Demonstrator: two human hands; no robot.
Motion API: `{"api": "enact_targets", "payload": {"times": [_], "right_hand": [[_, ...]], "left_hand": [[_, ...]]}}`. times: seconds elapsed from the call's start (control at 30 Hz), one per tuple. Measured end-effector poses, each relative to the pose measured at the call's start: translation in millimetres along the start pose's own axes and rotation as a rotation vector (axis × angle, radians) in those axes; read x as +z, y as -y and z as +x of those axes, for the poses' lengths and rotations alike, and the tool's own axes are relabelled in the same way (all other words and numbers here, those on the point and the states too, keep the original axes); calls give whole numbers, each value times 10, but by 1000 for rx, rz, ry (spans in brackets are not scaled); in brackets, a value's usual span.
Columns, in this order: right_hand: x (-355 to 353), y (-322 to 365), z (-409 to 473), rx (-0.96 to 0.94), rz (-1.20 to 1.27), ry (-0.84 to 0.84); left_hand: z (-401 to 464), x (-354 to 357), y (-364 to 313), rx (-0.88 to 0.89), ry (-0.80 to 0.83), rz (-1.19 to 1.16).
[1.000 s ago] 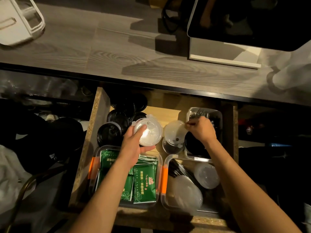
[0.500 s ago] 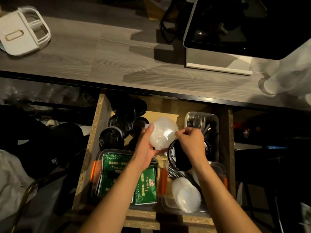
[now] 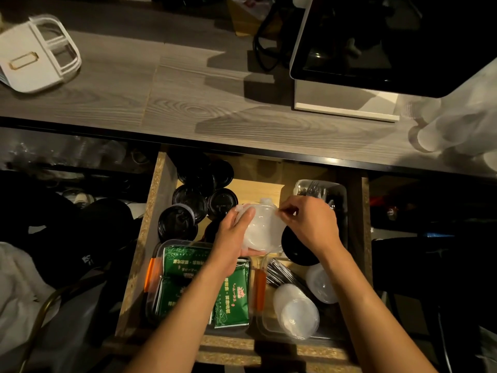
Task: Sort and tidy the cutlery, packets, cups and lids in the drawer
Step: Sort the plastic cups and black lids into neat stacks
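**Clearly mid-stack: clear lids being gathered over the drawer**

Here the left hand [image 3: 233, 239] cups a small stack of clear plastic lids [image 3: 262, 229] from below and the side, while the right hand [image 3: 309, 224] pinches the stack's upper right rim. The stack hangs above the middle of the open drawer [image 3: 161, 200], tilted, its domed face toward the camera. Round, it has no long axis; a small tab points to the drawer's back.

Judging by this, the lids are being squared together. Next they need a home, perhaps with the loose clear lids [image 3: 295, 309] in the near-right tray [image 3: 265, 328]. Black lids [image 3: 188, 196] sit back left, green packets [image 3: 232, 305] near left, forks [image 3: 313, 188] back right.
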State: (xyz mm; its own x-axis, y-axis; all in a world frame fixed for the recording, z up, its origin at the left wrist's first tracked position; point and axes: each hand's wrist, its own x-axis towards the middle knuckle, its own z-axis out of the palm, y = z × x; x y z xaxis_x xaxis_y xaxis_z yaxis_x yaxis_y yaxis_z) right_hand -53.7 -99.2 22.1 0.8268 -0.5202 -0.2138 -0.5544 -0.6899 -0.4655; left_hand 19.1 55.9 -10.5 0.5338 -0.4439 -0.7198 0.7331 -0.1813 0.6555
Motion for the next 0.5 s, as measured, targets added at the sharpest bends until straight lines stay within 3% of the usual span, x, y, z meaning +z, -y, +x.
{"api": "enact_targets", "payload": {"times": [0.13,0.3,0.4,0.5], "right_hand": [[-40,-73,-41,112,135,-2],[-47,97,-208,584,766,-90],[103,304,-341,807,1012,-63],[268,410,-433,845,983,-66]], "left_hand": [[-6,-22,26,-16,-85,-121],[-14,7,79,13,-79,-317],[-79,74,99,58,-84,-176],[-137,127,73,112,-74,-68]]}}
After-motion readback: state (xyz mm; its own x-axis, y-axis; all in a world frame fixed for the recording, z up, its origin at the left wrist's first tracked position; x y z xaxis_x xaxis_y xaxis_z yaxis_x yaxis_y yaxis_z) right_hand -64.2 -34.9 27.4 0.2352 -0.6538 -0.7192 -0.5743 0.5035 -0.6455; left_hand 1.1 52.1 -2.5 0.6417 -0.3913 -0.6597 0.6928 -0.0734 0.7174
